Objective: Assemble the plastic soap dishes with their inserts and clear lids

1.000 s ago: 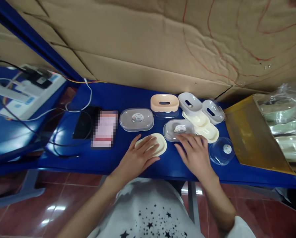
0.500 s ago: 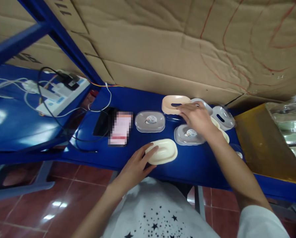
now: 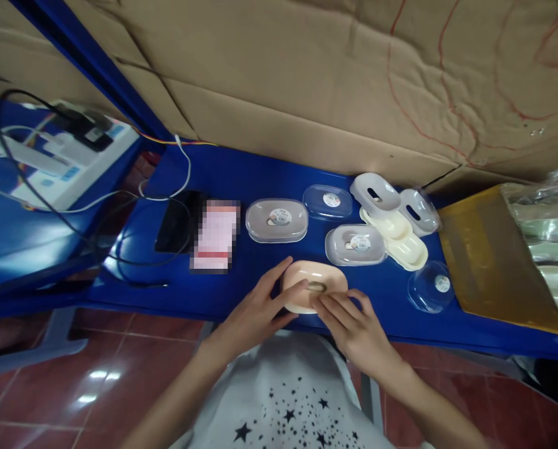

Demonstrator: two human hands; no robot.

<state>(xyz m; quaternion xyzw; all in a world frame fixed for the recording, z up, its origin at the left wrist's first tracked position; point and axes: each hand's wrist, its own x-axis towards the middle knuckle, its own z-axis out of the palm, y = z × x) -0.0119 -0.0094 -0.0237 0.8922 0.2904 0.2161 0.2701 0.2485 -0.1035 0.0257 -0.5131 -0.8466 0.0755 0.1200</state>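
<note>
Peach dish (image 3: 320, 275) at centre, gripped by both: left hand (image 3: 255, 312) clasps its 9 o'clock end, right hand (image 3: 353, 325) bent-fingered on its 4 o'clock rim. No lid on it, so looks unfinished. Done, seemingly: lidded grey dishes at 11 (image 3: 277, 221) and 1:30 (image 3: 356, 244). Left, probably: clear lids at 12 (image 3: 317, 201) and 3 (image 3: 421, 293), cream trays (image 3: 409, 254) at 2, bare grey dishes (image 3: 382, 198) at 1 and 2.

The left hand (image 3: 260, 305) and right hand (image 3: 351, 327) hide parts of the peach dish (image 3: 324, 274); pixelation masks the phone (image 3: 216, 238); print on the stickers (image 3: 280, 217) is illegible; the right edge crops the carton (image 3: 487, 262).
</note>
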